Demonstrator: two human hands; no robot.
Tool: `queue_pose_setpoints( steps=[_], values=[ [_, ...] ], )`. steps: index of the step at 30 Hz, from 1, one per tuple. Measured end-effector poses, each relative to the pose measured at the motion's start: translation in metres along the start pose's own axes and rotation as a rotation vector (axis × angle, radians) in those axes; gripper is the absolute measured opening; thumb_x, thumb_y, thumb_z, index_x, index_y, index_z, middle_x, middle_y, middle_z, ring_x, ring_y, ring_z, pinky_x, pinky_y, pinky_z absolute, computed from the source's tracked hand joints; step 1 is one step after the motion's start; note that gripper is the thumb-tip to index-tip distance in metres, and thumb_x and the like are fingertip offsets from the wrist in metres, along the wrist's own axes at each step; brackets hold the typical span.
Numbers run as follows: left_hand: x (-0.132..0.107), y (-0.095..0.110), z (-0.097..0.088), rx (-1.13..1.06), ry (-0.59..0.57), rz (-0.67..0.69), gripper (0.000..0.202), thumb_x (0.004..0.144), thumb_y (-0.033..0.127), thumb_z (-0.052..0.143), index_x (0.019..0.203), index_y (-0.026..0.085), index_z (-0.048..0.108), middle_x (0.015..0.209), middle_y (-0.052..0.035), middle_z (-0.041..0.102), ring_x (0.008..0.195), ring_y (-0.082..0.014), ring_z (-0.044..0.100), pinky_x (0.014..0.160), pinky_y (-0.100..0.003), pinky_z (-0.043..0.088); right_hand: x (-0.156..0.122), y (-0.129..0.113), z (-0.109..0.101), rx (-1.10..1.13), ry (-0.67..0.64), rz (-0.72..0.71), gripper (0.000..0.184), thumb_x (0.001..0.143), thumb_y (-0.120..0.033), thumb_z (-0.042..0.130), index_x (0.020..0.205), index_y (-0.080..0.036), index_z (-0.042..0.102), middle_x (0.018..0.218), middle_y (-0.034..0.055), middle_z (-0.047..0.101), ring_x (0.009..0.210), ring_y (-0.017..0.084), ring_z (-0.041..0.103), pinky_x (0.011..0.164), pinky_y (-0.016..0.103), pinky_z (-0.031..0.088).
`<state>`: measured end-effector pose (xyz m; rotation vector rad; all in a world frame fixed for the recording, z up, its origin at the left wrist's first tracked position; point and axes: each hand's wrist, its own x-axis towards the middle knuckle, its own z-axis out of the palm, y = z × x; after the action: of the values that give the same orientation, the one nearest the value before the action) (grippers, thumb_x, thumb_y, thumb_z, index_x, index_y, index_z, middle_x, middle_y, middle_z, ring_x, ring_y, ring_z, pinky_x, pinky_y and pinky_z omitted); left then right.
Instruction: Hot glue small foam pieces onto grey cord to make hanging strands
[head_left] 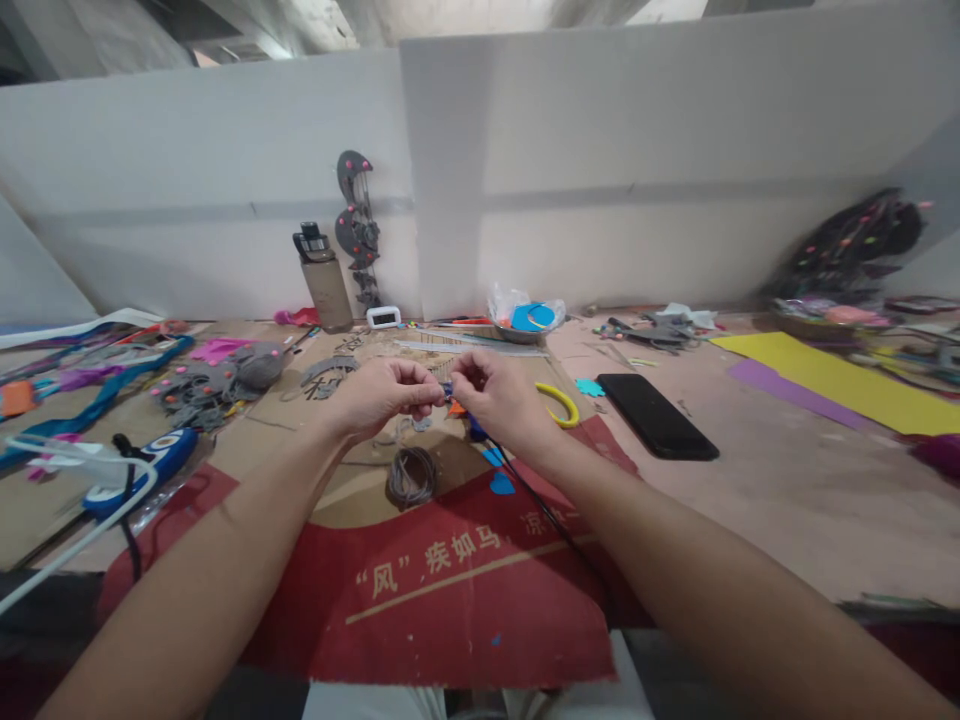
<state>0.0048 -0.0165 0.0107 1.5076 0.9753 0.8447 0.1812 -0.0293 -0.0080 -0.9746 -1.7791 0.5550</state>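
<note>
Both hands meet over the middle of the work table. My left hand (394,392) is closed, its thumb and forefinger pinched at a small dark blue piece (448,390) between the hands. My right hand (499,390) is also closed, its fingertips at the same piece, which is too small to name. Just under the fingers shows a bit of orange. A black cord (540,500) runs from below my right hand down toward the table's front. Beneath the hands lies a coil of grey cord (412,477), with blue cut-out pieces (502,484) to its right.
A red printed cardboard sheet (450,600) covers the front. At right lie a black phone (657,416), a yellow ring (562,405) and a yellow sheet (832,380). Behind stand a bottle (326,285) and a bowl (529,322). Grey felt pieces (225,380) and a power strip (142,470) are left.
</note>
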Motion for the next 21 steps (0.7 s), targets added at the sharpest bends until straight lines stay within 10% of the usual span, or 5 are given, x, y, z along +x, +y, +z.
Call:
queue_pose_setpoints(
  steps=[6,13,21],
  values=[
    [0.002,-0.001,-0.012,0.104,0.080,0.116,0.025,0.073,0.038,0.068,0.080,0.014,0.070,0.068,-0.0050,0.065,0.058,-0.0106,0.055,0.056,-0.023,0.042,0.002,0.002,0.000,0.306,-0.064,0.178,0.016,0.071,-0.014,0.040,0.072,-0.020,0.055,0.064,-0.0016,0.056,0.055,0.011,0.051,0.054,0.025,0.041],
    [0.014,-0.018,-0.029,0.773,0.080,0.245,0.007,0.066,0.025,0.070,0.071,0.021,0.072,0.067,-0.0022,0.068,0.061,-0.0146,0.057,0.058,-0.025,0.038,0.002,0.000,-0.004,0.168,0.003,0.126,0.016,0.080,-0.024,0.042,0.072,-0.020,0.055,0.056,-0.0029,0.049,0.054,0.012,0.045,0.053,0.025,0.035],
    [0.023,-0.049,-0.031,0.869,-0.041,0.160,0.008,0.059,0.017,0.066,0.064,0.021,0.070,0.057,-0.0004,0.064,0.049,-0.0133,0.050,0.050,-0.024,0.032,0.002,0.011,0.002,0.019,-0.026,0.054,0.014,0.082,-0.028,0.050,0.073,-0.020,0.055,0.064,-0.0017,0.053,0.060,0.012,0.047,0.060,0.027,0.036]
  ],
)
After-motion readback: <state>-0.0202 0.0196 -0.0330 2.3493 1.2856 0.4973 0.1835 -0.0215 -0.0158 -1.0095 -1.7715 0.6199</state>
